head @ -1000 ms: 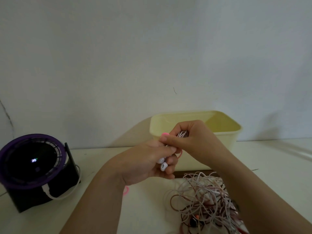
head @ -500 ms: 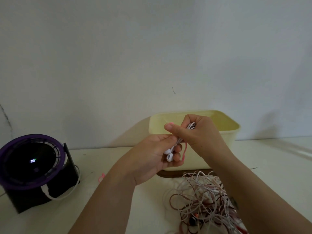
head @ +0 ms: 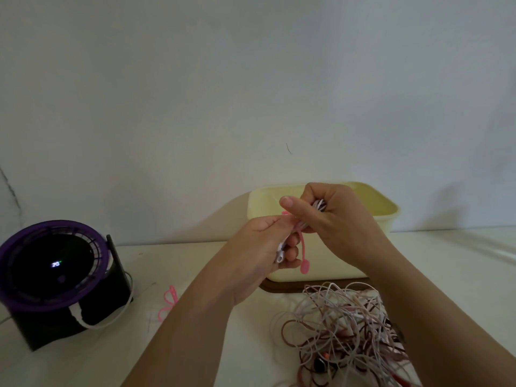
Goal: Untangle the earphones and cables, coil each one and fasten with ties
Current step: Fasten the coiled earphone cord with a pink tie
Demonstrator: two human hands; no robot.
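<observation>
Coiled white earphones [head: 319,205] in left hand [head: 259,247], right hand [head: 342,219]; pink round-tipped tie [head: 303,254] dangles.

A white table [head: 173,261] is set against a pale wall. At its left, a purple-rimmed black fan [head: 53,275] is stood, with a white cable [head: 92,325] looped at its base. Pink ties [head: 168,301] are laid near the middle. A tangle of earphones and cables [head: 343,331] is heaped at front right. Behind the tangle, a brown board [head: 279,289] is laid under a pale yellow tub [head: 326,272].
</observation>
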